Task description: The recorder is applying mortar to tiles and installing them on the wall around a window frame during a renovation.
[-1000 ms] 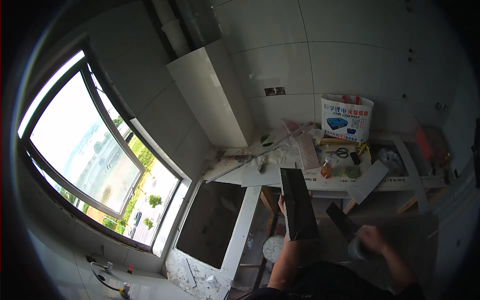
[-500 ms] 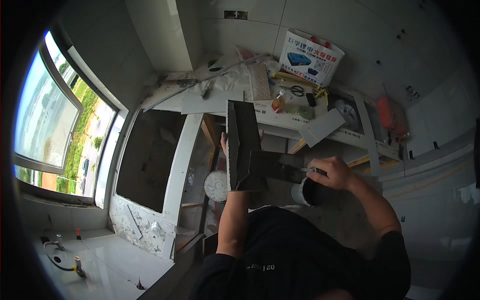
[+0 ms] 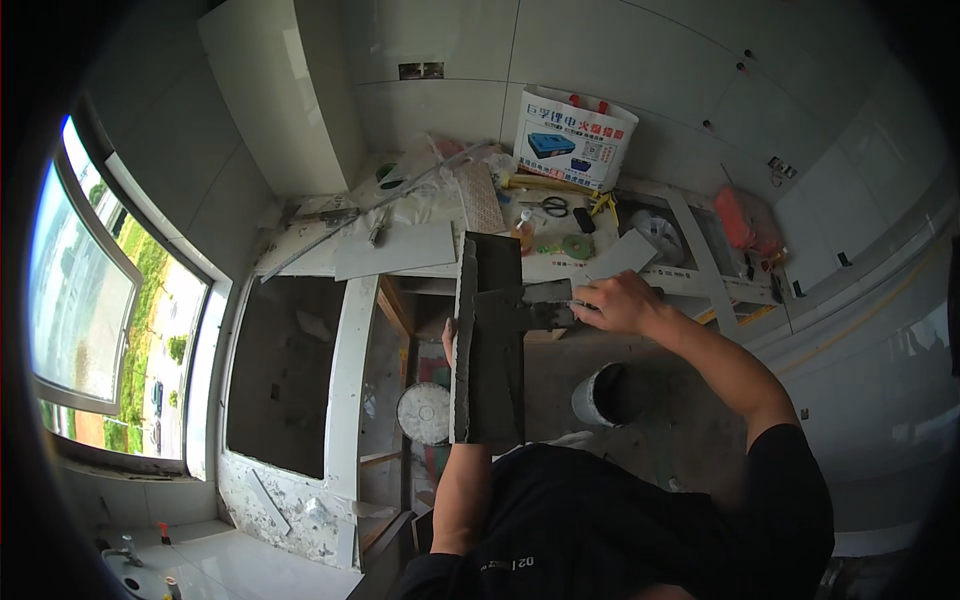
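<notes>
My left hand (image 3: pixel 449 340) grips a long, narrow tile strip (image 3: pixel 490 390) from beneath, its fingers curled at the left edge and mostly hidden. Dark grey mortar covers the strip's upper face. My right hand (image 3: pixel 612 298) is closed on the handle of a flat trowel (image 3: pixel 520 305), whose blade lies across the mortar on the upper half of the strip. A bucket (image 3: pixel 585 396) with dark contents stands below my right hand, and a round white lid or disc (image 3: pixel 422 413) sits low to the left of the strip.
A cluttered white counter (image 3: pixel 395 285) has a rectangular opening (image 3: pixel 280 375), loose pieces, scissors (image 3: pixel 555 207), a small bottle (image 3: pixel 523 230) and a printed bag (image 3: pixel 568 140). A red case (image 3: pixel 745 220) is at right. An open window (image 3: pixel 90 290) is at left, tiled walls behind.
My right hand has brought the trowel from low right onto the strip, then further up along it. The view has tilted down and shifted since a second ago.
</notes>
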A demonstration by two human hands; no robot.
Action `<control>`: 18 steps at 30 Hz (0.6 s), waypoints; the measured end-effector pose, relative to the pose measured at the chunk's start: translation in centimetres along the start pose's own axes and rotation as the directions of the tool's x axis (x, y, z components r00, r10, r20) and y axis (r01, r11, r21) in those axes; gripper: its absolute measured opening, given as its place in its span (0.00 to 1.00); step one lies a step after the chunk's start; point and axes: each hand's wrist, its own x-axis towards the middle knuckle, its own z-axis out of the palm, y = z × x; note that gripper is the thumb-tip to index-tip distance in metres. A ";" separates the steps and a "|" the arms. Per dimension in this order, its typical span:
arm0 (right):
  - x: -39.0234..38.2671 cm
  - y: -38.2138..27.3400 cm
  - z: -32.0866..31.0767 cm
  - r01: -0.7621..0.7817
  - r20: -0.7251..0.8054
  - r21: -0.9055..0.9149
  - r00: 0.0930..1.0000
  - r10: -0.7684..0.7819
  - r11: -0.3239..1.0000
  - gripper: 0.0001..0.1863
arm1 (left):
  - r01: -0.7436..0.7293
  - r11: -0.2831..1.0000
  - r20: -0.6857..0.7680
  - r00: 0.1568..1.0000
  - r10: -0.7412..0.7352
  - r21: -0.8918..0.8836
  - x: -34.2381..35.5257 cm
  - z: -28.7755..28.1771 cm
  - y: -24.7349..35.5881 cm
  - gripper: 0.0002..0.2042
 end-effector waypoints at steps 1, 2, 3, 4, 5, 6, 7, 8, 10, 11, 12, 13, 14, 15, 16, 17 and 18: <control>-0.5 1.7 -0.3 -0.130 -0.020 -0.047 0.991 0.129 0.990 0.16 | 0.042 0.999 0.016 0.999 -0.042 -0.006 1.1 1.9 -1.8 0.38; -2.2 4.1 -0.7 -0.241 -0.047 -0.063 0.970 0.238 0.969 0.17 | 0.001 1.000 -0.015 1.000 -0.001 0.002 1.9 6.3 -5.0 0.39; -2.5 4.5 -0.8 -0.258 -0.055 -0.064 0.965 0.255 0.964 0.17 | -0.089 0.996 -0.059 0.994 0.090 0.028 1.2 9.0 -5.8 0.40; -2.1 4.5 -1.0 -0.400 -0.052 0.059 0.914 0.403 0.915 0.18 | -0.086 0.996 -0.051 0.995 0.088 0.034 0.9 9.1 -5.3 0.40; -1.9 4.7 -1.0 -0.526 -0.028 0.179 0.842 0.538 0.832 0.19 | -0.065 0.998 -0.036 0.997 0.064 -0.019 0.6 8.8 -5.0 0.39; -1.9 4.8 0.0 -0.425 -0.130 0.391 0.852 0.506 0.816 0.21 | -0.034 0.997 -0.016 0.999 0.033 -0.076 0.6 8.5 -5.1 0.39; -2.8 4.3 0.9 -0.554 0.194 0.733 0.726 0.659 0.394 0.22 | -0.020 0.997 -0.006 1.000 0.019 -0.079 0.9 8.2 -5.2 0.39; -2.8 3.5 2.4 -0.514 0.232 0.814 0.716 0.659 0.272 0.22 | -0.027 0.998 -0.008 1.000 0.027 -0.059 1.1 7.4 -5.3 0.39; -2.4 1.6 5.4 -0.464 0.271 0.875 0.705 0.656 0.138 0.22 | -0.031 0.999 -0.014 0.999 0.030 -0.040 1.1 6.4 -5.6 0.39; -2.0 0.5 6.5 -0.459 0.285 0.883 0.693 0.663 0.100 0.22 | -0.032 0.999 -0.021 0.999 0.031 -0.037 1.5 6.2 -5.4 0.39; -2.3 -0.5 7.7 -0.453 0.301 0.890 0.679 0.670 0.059 0.21 | -0.032 0.999 -0.031 0.999 0.031 -0.033 1.2 5.7 -5.7 0.39; -3.1 -1.6 8.6 -0.455 0.304 0.889 0.670 0.677 0.052 0.21 | -0.032 0.999 -0.041 0.999 0.031 -0.030 0.8 5.2 -5.4 0.39; -3.9 -2.5 9.6 -0.486 0.202 0.844 0.681 0.703 0.228 0.20 | -0.038 0.999 -0.050 0.998 0.037 -0.027 1.1 4.9 -5.1 0.39; -4.8 -3.3 10.3 -0.510 0.098 0.764 0.698 0.709 0.395 0.19 | -0.044 0.999 -0.057 0.997 0.043 -0.025 0.9 4.4 -5.2 0.39; -6.4 -4.2 10.6 -0.499 0.008 0.701 0.721 0.693 0.510 0.18 | -0.050 0.998 -0.064 0.997 0.049 -0.023 0.4 3.7 -4.7 0.39; -8.2 -5.2 10.8 -0.483 -0.077 0.624 0.744 0.664 0.614 0.18 | -0.057 0.998 -0.073 0.996 0.056 -0.019 0.5 3.3 -4.5 0.39; -10.2 -6.2 10.4 -0.572 0.049 0.601 0.723 0.689 0.558 0.18 | -0.069 0.997 -0.085 0.994 0.068 -0.016 0.2 2.8 -4.4 0.39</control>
